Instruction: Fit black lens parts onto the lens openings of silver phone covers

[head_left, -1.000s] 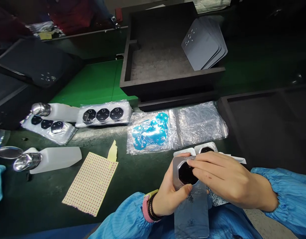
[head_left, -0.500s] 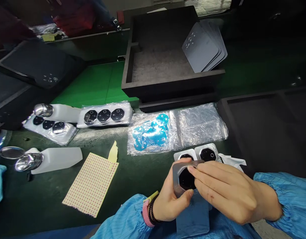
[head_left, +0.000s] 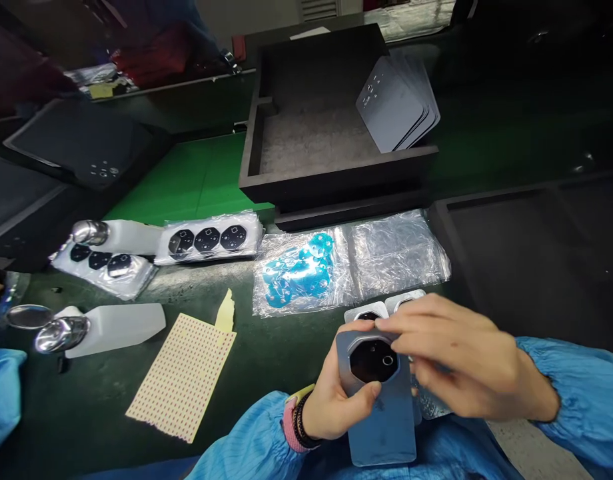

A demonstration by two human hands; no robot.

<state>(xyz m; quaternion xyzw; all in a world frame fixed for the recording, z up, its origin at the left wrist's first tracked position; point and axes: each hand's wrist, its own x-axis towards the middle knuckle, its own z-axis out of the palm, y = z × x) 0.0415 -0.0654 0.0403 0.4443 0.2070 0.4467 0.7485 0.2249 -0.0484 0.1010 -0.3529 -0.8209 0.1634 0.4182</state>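
My left hand [head_left: 334, 403] is closed around the left edge of a blue-grey phone back cover [head_left: 384, 427], its thumb on the front face. Near the cover's top sits a black octagonal camera lens plate [head_left: 369, 362] with a small bright ring. My right hand [head_left: 464, 357] hovers over the cover's upper right corner with its fingers stretched out. Its fingertips are at the top edge; whether they touch is unclear. Behind the hands lie white-backed pieces with black lens plates [head_left: 369, 315], partly hidden by the right hand.
Clear bags [head_left: 399, 257] and one with blue film discs [head_left: 299, 270] lie ahead. Packed lens plates [head_left: 206, 240], dispenser bottles [head_left: 124, 327] and a dotted yellow sheet [head_left: 184, 377] are leftward. A black tray [head_left: 336, 177] holds several back covers [head_left: 394, 107].
My right hand has lifted off the lens plate towards the cover's top right corner, uncovering the plate. The cover has tilted so more of its face shows. The view has shifted slightly.
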